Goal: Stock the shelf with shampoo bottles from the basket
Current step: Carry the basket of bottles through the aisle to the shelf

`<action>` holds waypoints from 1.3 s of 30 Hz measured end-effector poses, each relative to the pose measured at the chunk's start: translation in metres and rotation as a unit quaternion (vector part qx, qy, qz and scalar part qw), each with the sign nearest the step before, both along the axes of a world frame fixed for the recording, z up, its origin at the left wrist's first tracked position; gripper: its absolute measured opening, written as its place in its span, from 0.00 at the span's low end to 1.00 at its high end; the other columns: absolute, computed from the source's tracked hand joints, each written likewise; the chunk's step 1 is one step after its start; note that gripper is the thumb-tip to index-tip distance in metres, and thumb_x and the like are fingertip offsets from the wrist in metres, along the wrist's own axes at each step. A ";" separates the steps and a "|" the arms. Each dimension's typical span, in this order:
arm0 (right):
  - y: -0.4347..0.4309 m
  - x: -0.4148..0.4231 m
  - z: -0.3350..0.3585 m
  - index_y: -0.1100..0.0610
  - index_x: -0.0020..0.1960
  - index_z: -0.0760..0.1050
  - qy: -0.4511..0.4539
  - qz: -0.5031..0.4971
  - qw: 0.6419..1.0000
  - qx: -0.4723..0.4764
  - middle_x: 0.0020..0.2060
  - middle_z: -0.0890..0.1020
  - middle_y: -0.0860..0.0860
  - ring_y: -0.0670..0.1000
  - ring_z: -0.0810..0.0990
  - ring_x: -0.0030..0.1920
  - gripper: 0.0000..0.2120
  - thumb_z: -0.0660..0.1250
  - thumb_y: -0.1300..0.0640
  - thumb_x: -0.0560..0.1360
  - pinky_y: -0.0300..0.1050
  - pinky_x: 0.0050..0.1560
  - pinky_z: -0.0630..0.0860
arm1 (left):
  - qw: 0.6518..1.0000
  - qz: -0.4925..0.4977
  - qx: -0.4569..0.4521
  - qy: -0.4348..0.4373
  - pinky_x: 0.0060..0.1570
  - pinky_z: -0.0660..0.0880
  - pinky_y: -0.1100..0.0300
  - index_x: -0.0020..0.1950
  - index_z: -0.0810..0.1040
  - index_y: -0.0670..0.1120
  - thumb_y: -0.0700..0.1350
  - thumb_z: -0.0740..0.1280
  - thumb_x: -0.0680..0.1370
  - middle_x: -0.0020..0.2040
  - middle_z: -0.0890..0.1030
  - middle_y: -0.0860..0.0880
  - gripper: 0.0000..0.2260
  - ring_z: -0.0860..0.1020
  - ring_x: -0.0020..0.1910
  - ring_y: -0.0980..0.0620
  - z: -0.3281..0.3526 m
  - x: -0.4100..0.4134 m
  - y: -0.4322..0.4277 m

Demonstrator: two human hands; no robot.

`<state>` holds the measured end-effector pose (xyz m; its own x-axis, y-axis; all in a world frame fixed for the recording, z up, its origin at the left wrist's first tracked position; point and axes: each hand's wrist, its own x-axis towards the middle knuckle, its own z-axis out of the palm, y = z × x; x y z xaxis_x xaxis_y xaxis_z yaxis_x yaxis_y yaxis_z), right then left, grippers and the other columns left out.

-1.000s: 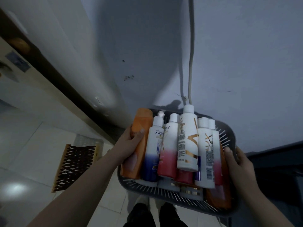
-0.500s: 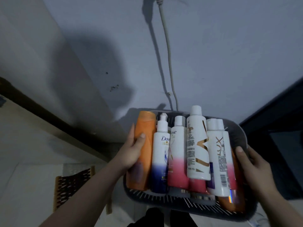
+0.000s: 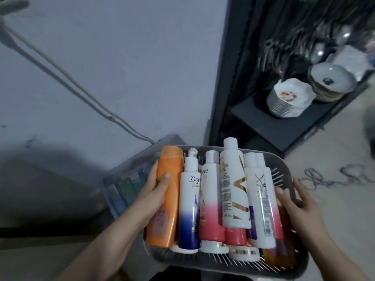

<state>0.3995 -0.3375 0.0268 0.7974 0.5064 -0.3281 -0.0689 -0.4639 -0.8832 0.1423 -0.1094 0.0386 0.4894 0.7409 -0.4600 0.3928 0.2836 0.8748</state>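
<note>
Carrying step, it is judged: the basket point(image 3: 283, 162), packed with shampoo bottles point(image 3: 233, 189), is held at both sides, the left hand point(image 3: 156, 191) clamped on the rim and the orange bottle point(image 3: 172, 209), the right hand point(image 3: 298, 201) curled over the rim. The shelf point(image 3: 274, 122) is seen ahead, right; next, one hand must be freed.

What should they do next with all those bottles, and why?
Probably step closer to the black shelf with the basket. Both the left hand, its thumb on the orange bottle, and the right hand hold the basket's sides, so neither is free to lift a bottle out, and the shelf stands off to the right, with stacked bowls on it.
</note>
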 end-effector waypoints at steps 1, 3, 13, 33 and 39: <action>-0.020 0.004 -0.001 0.36 0.67 0.69 0.008 -0.018 1.000 0.001 0.48 0.85 0.52 0.54 0.85 0.44 0.27 0.70 0.40 0.69 0.58 0.47 0.81 | 1.000 -0.019 -0.003 0.002 0.64 0.72 0.45 0.67 0.58 0.77 0.69 0.62 0.72 0.66 0.74 0.59 0.26 0.77 0.61 0.55 -0.002 0.013 -0.011; -0.059 0.012 0.000 0.38 0.69 0.67 0.018 -0.059 0.998 0.000 0.48 0.85 0.51 0.53 0.85 0.43 0.32 0.70 0.38 0.67 0.53 0.44 0.82 | 0.998 -0.060 -0.011 0.010 0.64 0.72 0.46 0.64 0.59 0.80 0.69 0.62 0.72 0.66 0.74 0.59 0.22 0.77 0.61 0.54 -0.003 0.041 -0.034; -0.255 0.063 -0.007 0.36 0.70 0.64 0.032 -0.250 0.968 -0.015 0.49 0.83 0.46 0.49 0.85 0.45 0.30 0.70 0.40 0.71 0.54 0.49 0.81 | 0.982 -0.186 -0.043 0.013 0.63 0.71 0.48 0.73 0.58 0.69 0.60 0.63 0.78 0.69 0.73 0.58 0.25 0.75 0.63 0.54 -0.022 0.198 -0.166; -0.469 0.173 -0.027 0.46 0.55 0.77 -0.039 -0.567 0.822 -0.038 0.46 0.82 0.43 0.48 0.79 0.46 0.13 0.56 0.46 0.78 0.47 0.49 0.73 | 0.854 -0.516 -0.071 -0.017 0.68 0.68 0.43 0.72 0.64 0.66 0.53 0.59 0.82 0.63 0.78 0.57 0.19 0.78 0.60 0.52 -0.033 0.542 -0.359; -0.515 0.223 -0.030 0.36 0.58 0.75 -0.039 -0.632 0.773 -0.035 0.51 0.83 0.41 0.44 0.81 0.53 0.16 0.54 0.44 0.76 0.49 0.53 0.77 | 0.804 -0.591 -0.067 -0.016 0.53 0.76 0.53 0.69 0.65 0.68 0.53 0.58 0.82 0.57 0.82 0.58 0.16 0.82 0.54 0.55 -0.033 0.644 -0.424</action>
